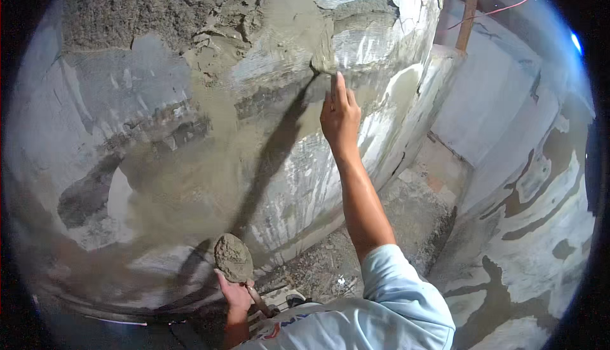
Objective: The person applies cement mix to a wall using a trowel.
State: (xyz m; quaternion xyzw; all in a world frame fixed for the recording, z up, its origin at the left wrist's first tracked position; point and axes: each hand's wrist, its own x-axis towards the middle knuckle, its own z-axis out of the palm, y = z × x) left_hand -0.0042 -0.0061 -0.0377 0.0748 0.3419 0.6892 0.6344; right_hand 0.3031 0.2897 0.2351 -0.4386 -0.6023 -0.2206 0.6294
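Mostly concealed by the right hand (341, 118), a flat tool (323, 69) shows only a thin edge against the upper wall (279, 166); its handle is hidden. That hand grasps it, index finger extended. Before the wall's lower part, the left hand (236, 296) holds a round pan (249, 281) heaped with mortar (233, 258). Damp patches mottle the wall, rubble (330, 255) lies at its foot, and a wooden post (469, 16) stands beyond its right end. The tool's visible edge runs roughly sideways along the wall, pointing left; the pan's handle (259, 302) slants down rightward.
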